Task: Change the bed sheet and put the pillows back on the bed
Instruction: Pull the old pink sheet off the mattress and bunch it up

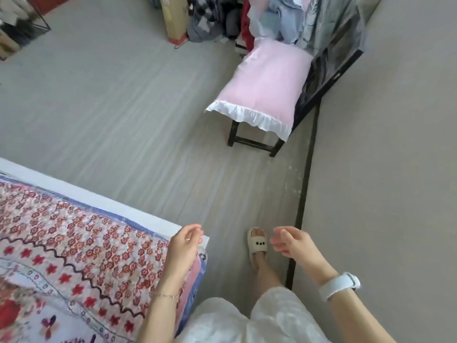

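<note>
While the bed (74, 243) with its floral sheet (81, 253) fills the near left, a pink pillow (267, 87) lies on a far dark bench (254, 142); left hand (184, 246) and right hand (291, 242) hang loosely curled, holding nothing.

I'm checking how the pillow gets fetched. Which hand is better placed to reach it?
Probably the right hand: it is empty, open, and on the side of the pink pillow on the stool. The left hand hovers over the bed corner.
</note>
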Motion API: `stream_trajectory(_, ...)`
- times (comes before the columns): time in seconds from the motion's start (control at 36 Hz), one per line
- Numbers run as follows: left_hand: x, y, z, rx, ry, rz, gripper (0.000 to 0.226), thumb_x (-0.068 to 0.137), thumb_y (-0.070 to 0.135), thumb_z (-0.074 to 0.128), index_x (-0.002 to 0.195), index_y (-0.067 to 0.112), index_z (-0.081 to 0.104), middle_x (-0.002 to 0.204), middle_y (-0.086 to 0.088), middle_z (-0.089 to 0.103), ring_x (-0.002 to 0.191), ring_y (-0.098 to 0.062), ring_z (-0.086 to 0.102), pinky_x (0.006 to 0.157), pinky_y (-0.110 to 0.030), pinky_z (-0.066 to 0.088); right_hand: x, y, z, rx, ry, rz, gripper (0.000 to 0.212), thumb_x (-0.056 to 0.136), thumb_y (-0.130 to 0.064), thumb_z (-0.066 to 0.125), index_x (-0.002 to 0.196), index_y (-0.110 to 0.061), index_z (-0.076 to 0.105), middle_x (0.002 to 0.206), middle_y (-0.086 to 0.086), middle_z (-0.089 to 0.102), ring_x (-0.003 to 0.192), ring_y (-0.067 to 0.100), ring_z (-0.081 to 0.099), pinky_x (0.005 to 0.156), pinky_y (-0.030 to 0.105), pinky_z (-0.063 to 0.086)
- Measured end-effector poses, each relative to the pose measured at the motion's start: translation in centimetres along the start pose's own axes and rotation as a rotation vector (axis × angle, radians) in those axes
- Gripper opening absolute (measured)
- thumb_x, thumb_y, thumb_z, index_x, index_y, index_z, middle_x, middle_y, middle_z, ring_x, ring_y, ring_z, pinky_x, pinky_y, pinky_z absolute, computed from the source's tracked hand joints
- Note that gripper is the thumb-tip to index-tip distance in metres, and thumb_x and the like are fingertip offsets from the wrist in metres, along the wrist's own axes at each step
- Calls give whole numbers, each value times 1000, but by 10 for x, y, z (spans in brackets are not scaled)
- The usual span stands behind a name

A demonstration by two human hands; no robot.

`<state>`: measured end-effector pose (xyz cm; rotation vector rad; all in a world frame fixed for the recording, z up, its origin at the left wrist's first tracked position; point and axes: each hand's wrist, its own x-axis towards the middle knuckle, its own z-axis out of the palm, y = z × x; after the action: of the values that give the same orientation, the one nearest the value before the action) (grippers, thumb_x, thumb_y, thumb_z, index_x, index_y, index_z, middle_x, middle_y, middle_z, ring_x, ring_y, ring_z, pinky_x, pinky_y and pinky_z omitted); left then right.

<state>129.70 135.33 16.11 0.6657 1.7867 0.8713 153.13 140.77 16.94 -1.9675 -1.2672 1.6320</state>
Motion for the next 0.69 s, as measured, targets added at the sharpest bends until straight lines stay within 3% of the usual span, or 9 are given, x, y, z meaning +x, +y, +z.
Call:
stream_trajectory(0.11, 43, 25, 21, -101, 92, -83, 14, 97, 12, 46, 96, 18, 59, 92, 0, 65, 83, -7, 62, 80, -27, 46, 72, -46, -1, -38, -79, -8, 28, 99, -7, 34, 112, 0, 58, 93, 13, 64, 77, 22, 60, 56, 13, 46)
stream_trajectory(0.19, 77, 54, 28, -64, 107, -141, 14, 97, 12, 46, 98, 19, 59, 96, -1, 65, 85, -10, 62, 86, -30, 47, 120, -90, -3, -143, -193, -18, 30, 99, -7, 34, 115, 3, 57, 96, 18, 64, 82, 25, 58, 54, 12, 45)
stream_trajectory(0.31, 122, 92, 22, -87, 187, -150, 14, 97, 11, 46, 103, 14, 58, 98, -6, 65, 84, -13, 62, 83, -26, 46, 175, -147, -7, -258, -283, -80, 30, 98, -4, 35, 114, 6, 58, 95, 21, 63, 77, 25, 56, 49, 6, 42)
stream_trajectory(0.39, 150, 117, 8, -159, 258, -168, 15, 97, 9, 45, 102, 12, 58, 96, -6, 65, 83, -13, 62, 84, -28, 46, 211, -183, -2, -338, -313, -75, 30, 98, -5, 36, 114, 8, 58, 91, 15, 62, 70, 23, 55, 51, 13, 42)
stream_trajectory(0.58, 202, 133, -45, -307, 451, -208, 17, 97, 11, 47, 92, 22, 60, 93, 1, 65, 87, -13, 63, 86, -32, 47, 272, -269, 50, -398, -401, -152, 25, 97, -2, 37, 106, 4, 59, 88, 16, 63, 64, 21, 57, 46, 7, 41)
stream_trajectory(0.69, 232, 129, -78, -460, 589, -269, 21, 97, 12, 47, 85, 23, 60, 89, 0, 66, 83, -16, 63, 79, -28, 48, 300, -315, 98, -432, -461, -159, 24, 97, -4, 36, 101, -5, 60, 86, 12, 65, 66, 19, 60, 54, 16, 44)
